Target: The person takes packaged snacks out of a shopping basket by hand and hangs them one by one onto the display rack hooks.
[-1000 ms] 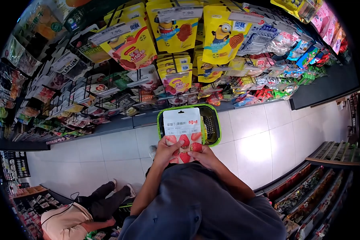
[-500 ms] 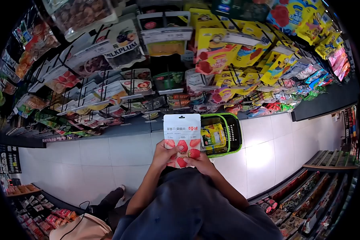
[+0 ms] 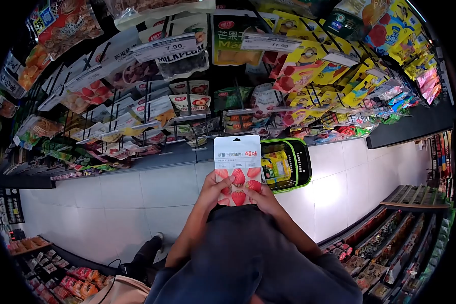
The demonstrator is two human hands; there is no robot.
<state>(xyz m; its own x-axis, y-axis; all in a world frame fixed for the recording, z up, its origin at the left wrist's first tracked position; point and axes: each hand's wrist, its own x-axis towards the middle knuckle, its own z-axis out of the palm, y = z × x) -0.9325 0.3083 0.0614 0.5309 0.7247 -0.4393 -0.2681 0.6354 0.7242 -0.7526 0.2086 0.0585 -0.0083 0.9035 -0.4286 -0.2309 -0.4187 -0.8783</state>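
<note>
In front of my body, a white and red bag of dried strawberries [image 3: 238, 156] is held upright, its printed front facing me. My left hand [image 3: 214, 188] grips its lower left side, thumb on the front. At the lower right, my right hand [image 3: 263, 195] grips it the same way. The fingers behind the bag are hidden. Just beyond the bag, to the right, a black and green shopping basket [image 3: 303, 162] stands on the floor. Inside it lie yellow snack bags [image 3: 276, 167].
Ahead, a rack holds hanging snack bags, among them a milk plum bag [image 3: 182, 58] and a dried mango bag [image 3: 235, 40], with price tags [image 3: 175, 47]. Pale tiled floor [image 3: 121, 195] runs below. Low shelves [image 3: 390, 248] stand behind right. Another person's leg [image 3: 149, 251] shows lower left.
The bag and both hands have shifted slightly right and up in view, still gripping. The rack and basket also sit a little differently as the camera has turned.
</note>
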